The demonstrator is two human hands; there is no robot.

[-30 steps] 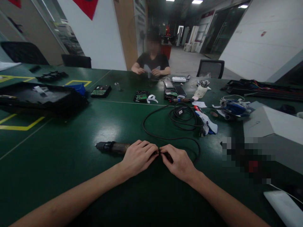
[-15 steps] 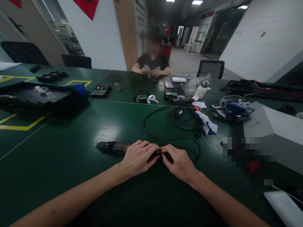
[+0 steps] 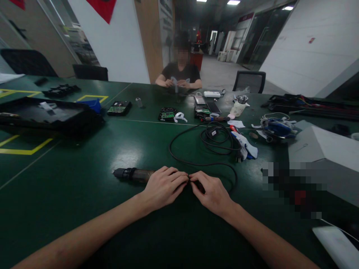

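An electric screwdriver [image 3: 142, 175] with a brownish barrel and black nose lies on the green table, its bit pointing left. My left hand [image 3: 165, 186] is closed around its rear part, which the fingers hide. Close by on the right, my right hand [image 3: 210, 192] is closed in a pinch, thumb and fingertips meeting those of the left. The black power cord [image 3: 237, 179] runs in behind my right hand, and its dark end shows under the fingers. Exactly how cord and screwdriver meet is hidden between the fingertips.
Beyond my hands lie the cord's coil, a blue-and-white glove [image 3: 246, 145] and circuit-board units [image 3: 167, 114]. A large black tray [image 3: 53, 116] stands left; a white box [image 3: 322, 153] and a white device [image 3: 336, 243] are right. Across the table sits a person [image 3: 181, 76].
My left fingers have shifted slightly at the screwdriver's rear end and cover the dark part with a gold ring that showed before. The right hand has hardly moved.
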